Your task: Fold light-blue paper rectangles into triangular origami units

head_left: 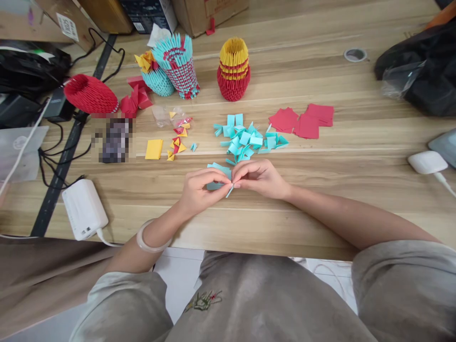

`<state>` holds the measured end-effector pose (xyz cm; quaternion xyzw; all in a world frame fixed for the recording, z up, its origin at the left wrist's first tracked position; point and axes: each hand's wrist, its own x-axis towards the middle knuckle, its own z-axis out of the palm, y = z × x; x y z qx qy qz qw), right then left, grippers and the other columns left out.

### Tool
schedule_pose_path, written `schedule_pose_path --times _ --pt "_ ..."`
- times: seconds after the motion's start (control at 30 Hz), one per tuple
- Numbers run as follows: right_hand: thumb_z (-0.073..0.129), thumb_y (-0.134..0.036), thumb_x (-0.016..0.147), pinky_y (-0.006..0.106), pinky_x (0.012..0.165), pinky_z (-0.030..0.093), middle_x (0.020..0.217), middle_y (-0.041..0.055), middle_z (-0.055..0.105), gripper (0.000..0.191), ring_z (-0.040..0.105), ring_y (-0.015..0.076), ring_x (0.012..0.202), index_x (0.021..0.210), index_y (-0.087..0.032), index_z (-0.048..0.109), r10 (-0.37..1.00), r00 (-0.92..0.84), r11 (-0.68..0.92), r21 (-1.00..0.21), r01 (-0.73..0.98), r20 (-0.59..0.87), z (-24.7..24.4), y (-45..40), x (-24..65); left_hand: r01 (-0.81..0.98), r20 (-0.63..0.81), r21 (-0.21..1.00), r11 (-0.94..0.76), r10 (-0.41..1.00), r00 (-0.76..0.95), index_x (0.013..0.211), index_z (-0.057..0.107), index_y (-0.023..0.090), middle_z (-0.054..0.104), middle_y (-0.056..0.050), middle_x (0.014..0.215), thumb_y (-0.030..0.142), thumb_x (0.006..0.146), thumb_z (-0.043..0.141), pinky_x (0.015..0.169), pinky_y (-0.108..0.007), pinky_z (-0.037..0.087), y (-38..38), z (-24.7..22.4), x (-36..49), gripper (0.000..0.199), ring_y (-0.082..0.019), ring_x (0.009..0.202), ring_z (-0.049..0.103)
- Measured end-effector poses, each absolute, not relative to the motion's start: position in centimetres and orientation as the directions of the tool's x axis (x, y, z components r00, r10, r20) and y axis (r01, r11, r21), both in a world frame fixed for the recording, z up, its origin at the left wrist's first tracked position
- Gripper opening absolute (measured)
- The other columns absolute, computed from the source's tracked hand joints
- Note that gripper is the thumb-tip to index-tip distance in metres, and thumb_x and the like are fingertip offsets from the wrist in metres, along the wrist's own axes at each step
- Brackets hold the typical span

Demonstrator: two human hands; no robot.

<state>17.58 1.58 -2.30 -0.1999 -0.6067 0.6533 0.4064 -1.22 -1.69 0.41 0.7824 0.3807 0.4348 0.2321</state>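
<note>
Near the table's front edge, my left hand (201, 190) and my right hand (261, 179) meet, fingertips pinched on one small folded piece of light blue paper (230, 191). Most of that piece is hidden by the fingers. Flat light blue paper sheets (223, 169) lie on the table just behind my left hand, partly covered by it. Beyond my right hand spreads a loose pile of folded light blue paper pieces (245, 138). To the right of the pile are red paper sheets (309, 124).
A stack of yellow paper (154, 149) and small yellow and red folded pieces (177, 145) lie left. Behind stand a red-and-yellow paper vase (234, 71), a blue-and-red one (180, 69) and a red one (90, 94). A white power bank (85, 209) sits front left; cardboard boxes (210, 14) line the back.
</note>
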Motion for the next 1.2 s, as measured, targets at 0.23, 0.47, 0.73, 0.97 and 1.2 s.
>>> schedule_pose_path --times 0.23,0.47,0.73,0.97,1.2 --pt "0.072 -0.026 0.077 0.026 0.069 0.053 0.078 0.0029 0.064 0.01 0.061 0.0112 0.074 0.075 -0.017 0.068 0.762 -0.588 0.112 -0.95 -0.291 0.27 -2.39 1.49 17.62 0.334 0.475 0.732 -0.594 0.796 0.374 0.075 0.071 0.016 0.073 -0.005 0.073 0.017 0.078 0.068 0.064 -0.022 0.054 -1.58 0.63 -1.33 0.004 -0.013 0.066 0.067" --pt "0.07 -0.034 0.079 0.026 0.064 0.05 0.081 0.0039 0.063 0.018 0.059 0.0114 0.072 0.076 -0.017 0.065 0.804 -0.527 0.166 -0.955 -0.245 0.275 -2.3 1.33 17.64 0.357 0.475 0.726 -0.588 0.803 0.359 0.082 0.071 0.017 0.074 -0.007 0.079 0.028 0.074 0.073 0.067 -0.026 0.056 -1.9 0.79 -1.4 0.014 -0.016 0.071 0.068" --pt "0.07 -0.029 0.078 0.028 0.067 0.051 0.081 0.0042 0.067 0.011 0.06 0.013 0.075 0.077 -0.018 0.067 0.853 -0.4 0.251 -0.936 -0.246 0.334 -2.68 1.14 17.53 0.44 0.511 0.703 -0.559 0.827 0.235 0.072 0.071 0.018 0.074 -0.003 0.074 0.02 0.073 0.075 0.064 -0.023 0.057 -1.85 0.4 -1.24 0.005 -0.014 0.065 0.069" --pt "0.071 -0.02 0.077 0.027 0.066 0.051 0.081 0.0035 0.07 0.003 0.063 0.0123 0.073 0.08 -0.02 0.071 0.837 -0.388 0.301 -0.916 -0.264 0.387 -2.83 1.14 17.53 0.435 0.518 0.697 -0.57 0.82 0.245 0.075 0.073 0.019 0.075 -0.003 0.076 0.016 0.073 0.074 0.065 -0.022 0.058 -1.92 0.53 -1.3 0.003 -0.014 0.067 0.07" --pt "0.07 -0.019 0.078 0.028 0.068 0.053 0.078 0.0037 0.071 0.001 0.064 0.013 0.073 0.077 -0.019 0.071 0.827 -0.377 0.35 -0.907 -0.234 0.417 -2.72 1.18 17.52 0.337 0.49 0.77 -0.542 0.84 0.233 0.065 0.069 0.016 0.074 -0.005 0.071 0.016 0.072 0.075 0.061 -0.023 0.056 -1.76 0.45 -1.25 0.009 -0.015 0.063 0.069"
